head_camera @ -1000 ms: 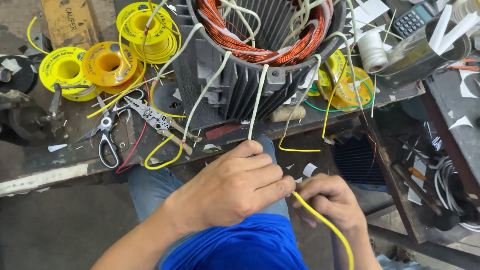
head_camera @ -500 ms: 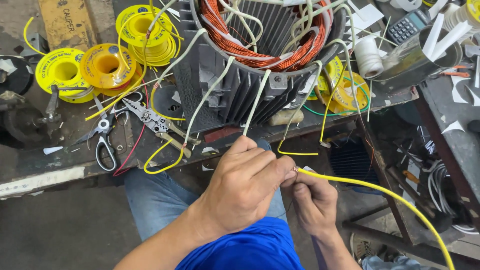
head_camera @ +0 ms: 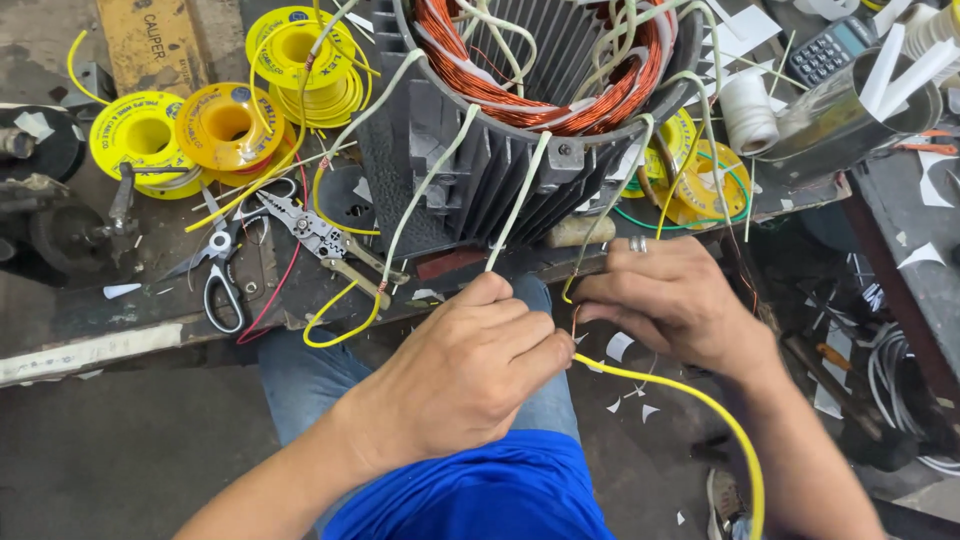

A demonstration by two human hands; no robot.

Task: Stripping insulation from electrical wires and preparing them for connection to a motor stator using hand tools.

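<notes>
Both hands (head_camera: 470, 370) pinch a yellow wire (head_camera: 700, 410) — yellow reels (head_camera: 225, 125) (round, top-left) beyond.

Counting as we go: three yellow tape spools (head_camera: 228, 120) are sitting clustered at ten o'clock, two more spools (head_camera: 700, 180) are peeking out at two o'clock. One motor stator (head_camera: 540, 110) is standing at twelve. One pair of scissors (head_camera: 222, 270), one pair of pliers (head_camera: 325, 240), one calculator (head_camera: 835, 48), two hands (head_camera: 470, 370) working.
</notes>
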